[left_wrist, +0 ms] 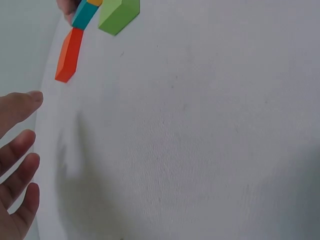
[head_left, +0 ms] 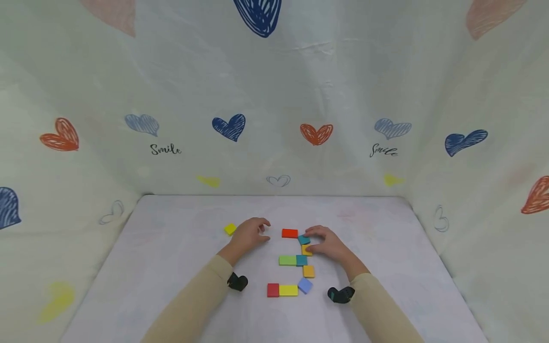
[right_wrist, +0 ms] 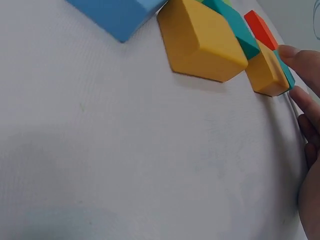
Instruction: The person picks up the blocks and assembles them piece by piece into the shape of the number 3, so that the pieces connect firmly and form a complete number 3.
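Observation:
My right hand [head_left: 330, 245] is at the upper right of a curved row of blocks. Its thumb and a finger are set against a small teal block [right_wrist: 284, 70], apparently pinching it. That block touches a red-orange block [head_left: 289, 233] on its left and an orange block [right_wrist: 267, 70] on its near side. My left hand [head_left: 248, 236] hovers over the table, left of the red-orange block, fingers apart and holding nothing. Just left of that hand lies a yellow block [head_left: 230, 229]. Its loosely bent fingers also show in the left wrist view.
Nearer in the row are a green block [head_left: 287, 260], a second teal block [head_left: 301, 260], another orange block [head_left: 309, 271], a turned blue block [head_left: 305, 285], a long yellow block [head_left: 288, 290] and a red block [head_left: 273, 290]. A heart-printed curtain [head_left: 274, 85] surrounds the white table [head_left: 171, 267].

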The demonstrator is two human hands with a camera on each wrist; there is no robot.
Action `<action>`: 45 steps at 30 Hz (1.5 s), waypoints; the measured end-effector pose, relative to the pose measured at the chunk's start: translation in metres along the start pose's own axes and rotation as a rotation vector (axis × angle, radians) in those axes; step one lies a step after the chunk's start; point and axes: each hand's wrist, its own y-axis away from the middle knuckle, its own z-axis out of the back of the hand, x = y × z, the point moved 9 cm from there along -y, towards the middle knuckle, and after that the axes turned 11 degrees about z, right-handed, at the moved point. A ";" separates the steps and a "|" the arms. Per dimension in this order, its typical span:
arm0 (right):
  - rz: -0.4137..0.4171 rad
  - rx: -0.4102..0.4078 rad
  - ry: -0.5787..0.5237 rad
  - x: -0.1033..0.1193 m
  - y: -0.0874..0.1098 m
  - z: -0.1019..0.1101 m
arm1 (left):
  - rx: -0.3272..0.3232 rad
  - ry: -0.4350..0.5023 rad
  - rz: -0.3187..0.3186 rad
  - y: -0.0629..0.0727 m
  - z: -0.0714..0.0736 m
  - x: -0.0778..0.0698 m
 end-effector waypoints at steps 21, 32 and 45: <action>0.110 0.052 -0.019 0.061 -0.020 -0.019 | -0.102 -0.012 -0.059 0.008 0.035 0.052; 0.189 0.148 -0.053 0.090 -0.025 -0.050 | -0.087 -0.038 0.000 0.005 0.045 0.084; 0.281 0.235 -0.084 0.108 -0.030 -0.072 | -0.088 -0.083 -0.004 0.005 0.045 0.094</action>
